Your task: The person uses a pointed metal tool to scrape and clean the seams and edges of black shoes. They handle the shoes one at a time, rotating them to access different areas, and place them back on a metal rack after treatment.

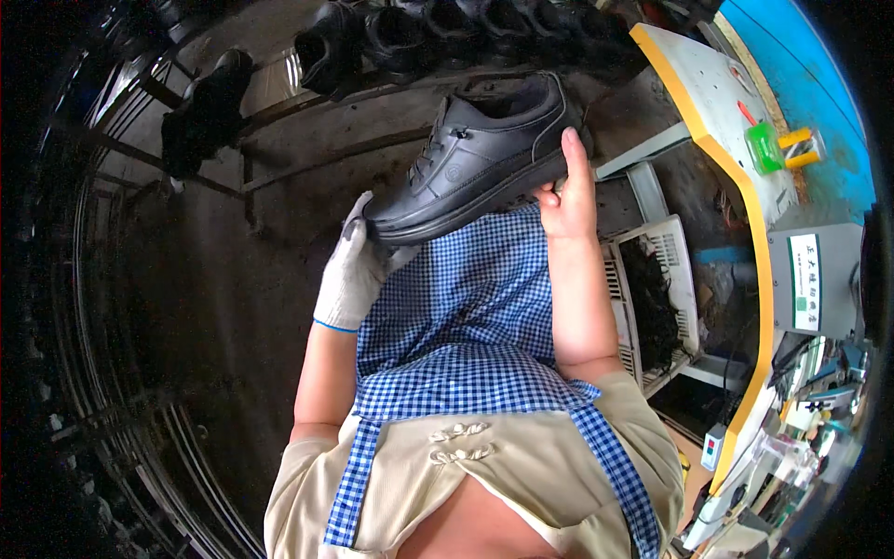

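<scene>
**Black shoe held up at both ends**

Black leather lace-up shoe is sitting just above frame centre, toe at 7 o'clock, heel at 2 o'clock, sole facing down toward the person. Both hands are carrying it, one per end, w/ the upper left clear to view.

Left hand, in a white knit glove, is cupping the toe from below at approx 7 o'clock of the shoe; fingers are wrapping under the sole edge, so it is closed on the toe. Right hand, bare, is pressing the heel side at 3 o'clock, thumb lying up along the sole rim, remaining fingers curled behind. Hands are well apart, the shoe's length between them. That end-to-end hold is probably steadying it for a look, judging by the tilt.

Under the shoe, a blue-and-white check apron is covering the lap. More dark shoes are lining a rack at 12 o'clock. White slotted crate w/ dark contents is standing at 3 o'clock, beside a yellow-edged workbench.
</scene>
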Demonstrator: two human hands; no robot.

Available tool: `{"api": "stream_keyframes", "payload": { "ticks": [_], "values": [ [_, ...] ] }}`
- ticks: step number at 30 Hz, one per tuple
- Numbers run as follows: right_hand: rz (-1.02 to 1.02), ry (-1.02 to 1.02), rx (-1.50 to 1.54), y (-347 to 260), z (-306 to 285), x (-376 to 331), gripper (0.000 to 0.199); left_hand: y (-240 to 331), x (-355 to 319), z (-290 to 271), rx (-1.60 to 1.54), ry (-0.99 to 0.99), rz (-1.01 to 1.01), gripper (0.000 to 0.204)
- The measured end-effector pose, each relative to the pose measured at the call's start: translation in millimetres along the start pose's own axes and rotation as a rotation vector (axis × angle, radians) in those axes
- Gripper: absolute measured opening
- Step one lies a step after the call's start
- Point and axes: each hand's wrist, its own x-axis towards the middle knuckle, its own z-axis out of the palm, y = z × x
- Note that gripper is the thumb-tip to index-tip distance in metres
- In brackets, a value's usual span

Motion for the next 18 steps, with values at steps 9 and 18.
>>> {"api": "stream_keyframes", "payload": {
  "ticks": [9,18],
  "values": [
    [0.098,-0.013,-0.021,14.6,-6.2,3.4,0.041,-1.9,18.3,-12.7,0.385,0.151,0.305,0.053],
    [-0.298,-0.757,-0.491,2.9,60.6,-26.4,0.078,54.4,6.2,47.4,1.534,-0.405,0.944,0.051]
  ]
}}
